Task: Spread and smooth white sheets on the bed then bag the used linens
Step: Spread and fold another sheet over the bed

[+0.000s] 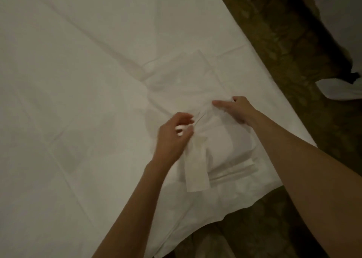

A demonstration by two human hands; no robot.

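While the folded sheet (197,108) lies at the bed's (58,81) near right corner, long axis running away from the person, both hands sit right on it: left hand (174,134) pinches a loose strip, right hand (235,108) grips a fold. Lifting apart should open it leftward, I'd say.

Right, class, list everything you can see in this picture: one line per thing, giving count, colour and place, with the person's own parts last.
Spread sheet: one, white, creased, covering the bed across the left and centre.
Folded linen: one bundle, white, lying on the spread sheet near the bed's corner, a loose strip hanging toward the viewer.
Carpet: one, dark green-brown, patterned, right of the bed and below its corner.
White cloth: one piece, on the carpet at the right edge.
Left hand: one, pinches the folded linen.
Right hand: one, grips the folded linen's far edge.
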